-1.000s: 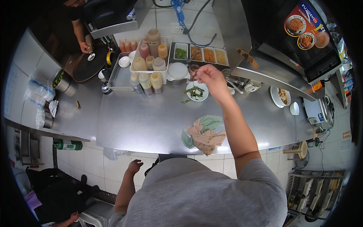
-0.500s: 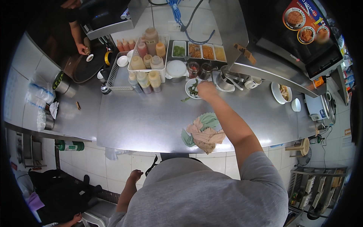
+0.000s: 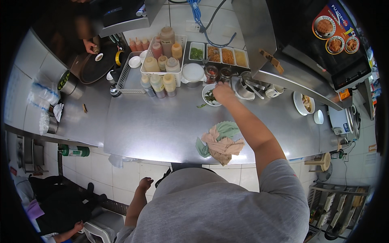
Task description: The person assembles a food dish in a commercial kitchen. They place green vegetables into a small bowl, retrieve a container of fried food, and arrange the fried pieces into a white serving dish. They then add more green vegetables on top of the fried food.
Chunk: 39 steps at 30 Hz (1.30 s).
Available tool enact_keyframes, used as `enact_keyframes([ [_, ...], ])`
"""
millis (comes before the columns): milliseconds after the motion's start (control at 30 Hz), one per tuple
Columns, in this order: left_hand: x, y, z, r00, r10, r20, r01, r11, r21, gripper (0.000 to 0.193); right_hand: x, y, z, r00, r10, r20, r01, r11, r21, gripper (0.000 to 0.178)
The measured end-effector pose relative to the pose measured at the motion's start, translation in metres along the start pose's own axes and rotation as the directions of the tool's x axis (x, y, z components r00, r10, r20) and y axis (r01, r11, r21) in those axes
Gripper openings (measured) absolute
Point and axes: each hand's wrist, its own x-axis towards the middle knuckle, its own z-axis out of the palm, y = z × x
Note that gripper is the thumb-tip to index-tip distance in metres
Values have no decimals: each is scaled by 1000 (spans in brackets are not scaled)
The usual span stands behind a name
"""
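My right hand (image 3: pixel 224 94) reaches across the steel counter to a small white bowl (image 3: pixel 206 101). Its fingers are bent in at the bowl's right side, and the back of the hand hides what they grip. Dark green leaves (image 3: pixel 210 96) lie in the bowl; one green piece (image 3: pixel 201 106) lies by its lower left rim. Low at my left side hangs my left hand (image 3: pixel 146 183), fingers curled, nothing seen in them. On the counter before me sits a crumpled beige and green cloth (image 3: pixel 222 141).
Squeeze bottles (image 3: pixel 157 87) and a white basket (image 3: pixel 178 77) stand behind, left of the bowl. Toppings trays (image 3: pixel 197 52), jars (image 3: pixel 211 73) and a metal pot (image 3: pixel 244 90) line the back. Another person's hand (image 3: pixel 91 46) shows top left; someone sits lower left (image 3: pixel 60 206).
The leaves lie lower in the bowl, where before they stood up beside my right fingers. My right hand stays at the bowl's right side. The whole view has shifted slightly.
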Motion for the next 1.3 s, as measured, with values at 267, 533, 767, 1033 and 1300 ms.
enact_keyframes([
  [267, 17, -23, -2, 1000, 10, 7, -11, 998, 59, 44, -5, 17, -20, 987, 122, -104, -83, 945, 315, 17],
  [533, 12, -2, -7, 974, -150, 172, 149, 989, 21, 20, -54, -2, -91, 948, 306, -91, 148, -169, 974, 12],
  [767, -39, 94, -36, 928, -237, 286, 124, 924, 363, 33, -87, -38, -150, 946, 260, -194, 311, -558, 770, 12],
  [1033, -248, 353, -106, 494, 827, -268, -867, 490, -88, 38, -108, -82, -169, 972, 86, -217, 225, -590, 776, 9],
  [1300, -247, 415, -89, 250, 861, -442, -952, 301, 48, 27, -110, -99, -179, 968, 59, -243, 236, -539, 808, 8],
])
